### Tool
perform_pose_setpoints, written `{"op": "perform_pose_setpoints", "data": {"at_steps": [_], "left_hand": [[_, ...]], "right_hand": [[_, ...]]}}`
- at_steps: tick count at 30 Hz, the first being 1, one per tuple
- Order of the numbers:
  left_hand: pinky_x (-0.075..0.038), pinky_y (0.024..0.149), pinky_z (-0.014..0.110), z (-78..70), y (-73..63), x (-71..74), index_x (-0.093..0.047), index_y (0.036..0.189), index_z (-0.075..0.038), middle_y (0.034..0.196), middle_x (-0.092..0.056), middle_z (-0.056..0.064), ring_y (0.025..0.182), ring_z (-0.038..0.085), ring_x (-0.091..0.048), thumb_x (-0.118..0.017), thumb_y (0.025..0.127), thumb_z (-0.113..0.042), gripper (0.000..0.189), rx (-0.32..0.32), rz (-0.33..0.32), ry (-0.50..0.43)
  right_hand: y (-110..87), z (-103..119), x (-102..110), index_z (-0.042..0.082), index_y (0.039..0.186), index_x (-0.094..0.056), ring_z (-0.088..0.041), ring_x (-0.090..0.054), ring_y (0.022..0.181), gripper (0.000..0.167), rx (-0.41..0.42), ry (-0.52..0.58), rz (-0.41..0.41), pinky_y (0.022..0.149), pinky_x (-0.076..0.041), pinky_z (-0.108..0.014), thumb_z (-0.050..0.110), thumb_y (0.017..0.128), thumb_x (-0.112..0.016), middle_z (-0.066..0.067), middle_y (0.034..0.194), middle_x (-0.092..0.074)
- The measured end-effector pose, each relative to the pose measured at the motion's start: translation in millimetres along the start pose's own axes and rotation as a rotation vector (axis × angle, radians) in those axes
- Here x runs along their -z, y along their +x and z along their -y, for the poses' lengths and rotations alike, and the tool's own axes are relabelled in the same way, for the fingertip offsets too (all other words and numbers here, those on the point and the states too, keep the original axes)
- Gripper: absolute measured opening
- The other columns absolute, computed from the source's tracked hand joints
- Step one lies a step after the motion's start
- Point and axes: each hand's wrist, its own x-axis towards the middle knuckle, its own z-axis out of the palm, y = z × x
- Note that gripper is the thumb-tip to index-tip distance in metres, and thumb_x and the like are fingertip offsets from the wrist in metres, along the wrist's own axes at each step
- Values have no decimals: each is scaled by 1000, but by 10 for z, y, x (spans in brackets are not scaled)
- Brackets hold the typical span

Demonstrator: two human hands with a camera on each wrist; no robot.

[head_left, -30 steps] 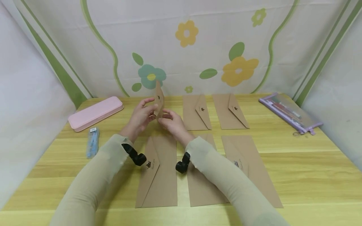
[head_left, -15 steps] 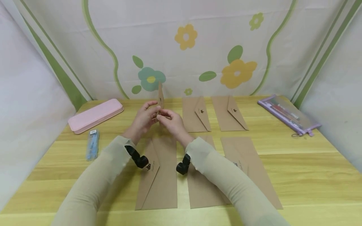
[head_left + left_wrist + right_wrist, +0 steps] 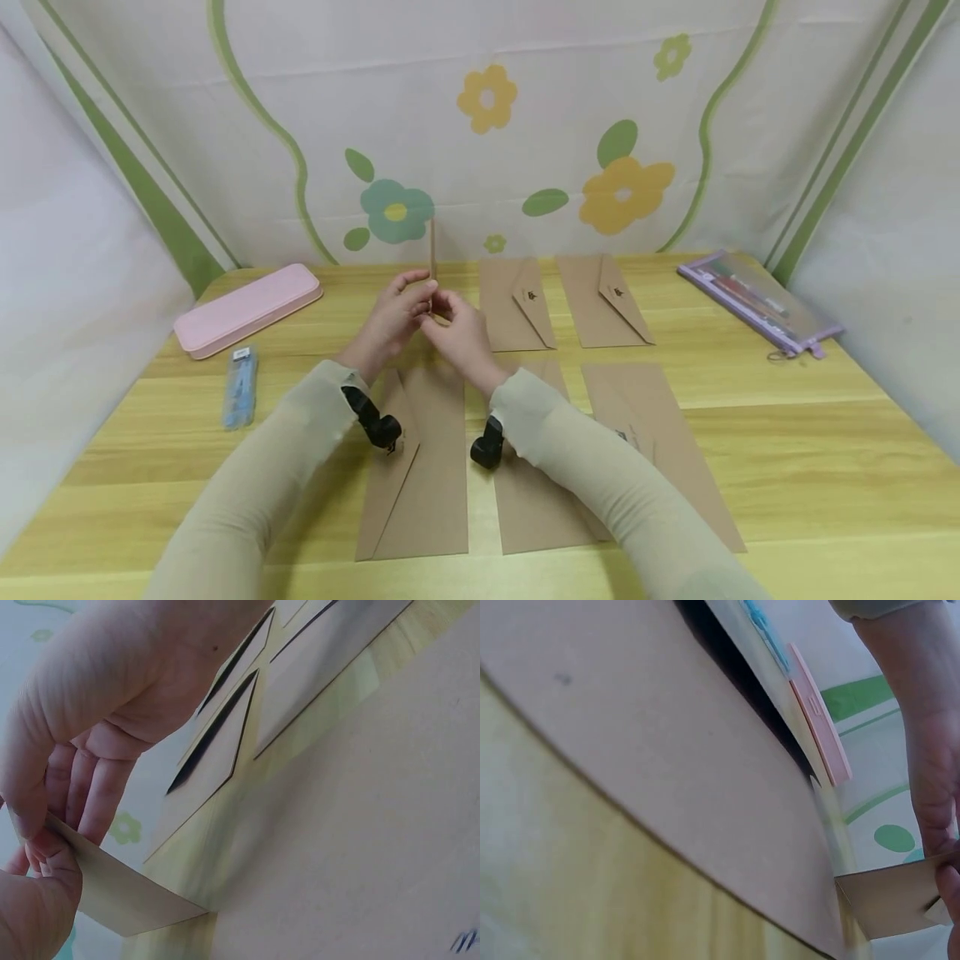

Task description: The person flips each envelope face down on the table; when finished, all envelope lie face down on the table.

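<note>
Both hands hold one brown kraft envelope (image 3: 432, 248) upright above the table, seen edge-on in the head view. My left hand (image 3: 397, 310) grips its near end from the left, thumb toward me. From the right, my right hand (image 3: 459, 327) pinches the same end, its fingertips close to the left ones. The left wrist view shows the envelope's plain lower part (image 3: 135, 896) hanging below the fingers, one corner near the table. Under my forearms lies a brown envelope (image 3: 431, 475) with a slanted flap. A crown is printed on a flat envelope (image 3: 508, 321) behind my right hand.
Another envelope (image 3: 592, 317) lies at the back; two more, the middle envelope (image 3: 536, 508) and right envelope (image 3: 686, 458), lie in front. At left are a pink case (image 3: 247, 308) and a blue packet (image 3: 240, 390). A purple-edged zip pouch (image 3: 757, 304) lies right. Patterned fabric (image 3: 300, 100) hangs behind.
The held envelope has turned from showing its crowned flap to edge-on, shifting slightly right. My left hand has moved a little right with it. The flat envelopes have stayed in place.
</note>
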Motion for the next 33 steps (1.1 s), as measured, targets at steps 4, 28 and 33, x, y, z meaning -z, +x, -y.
{"op": "perform_pose_setpoints", "data": {"at_steps": [4, 28, 33], "left_hand": [[-40, 58, 17, 14, 11, -29, -39, 131, -7, 77, -52, -5, 65, 6, -48, -55, 92, -16, 43, -19, 7, -21], [-45, 67, 18, 210, 3, 134, -43, 130, -5, 92, -49, 0, 71, 8, -53, -55, 91, -9, 41, -86, -111, 82], [-46, 73, 25, 230, -41, 253, -48, 125, -6, 83, -51, -3, 71, 10, -52, -56, 85, -4, 40, -91, -232, 73]], "right_hand": [[-25, 10, -14, 0, 116, -57, -24, -59, 110, 33, 12, -2, -53, 90, -48, -33, 6, 84, -62, -15, 118, -61], [-55, 14, 21, 2, 119, -54, -20, -63, 98, 32, -237, 182, -338, 78, -53, -28, 0, 87, -52, -16, 115, -63], [-53, 51, 31, 2, 121, -51, -14, -57, 81, 36, -322, 361, -392, 67, -48, -22, -4, 86, -49, -14, 104, -63]]}}
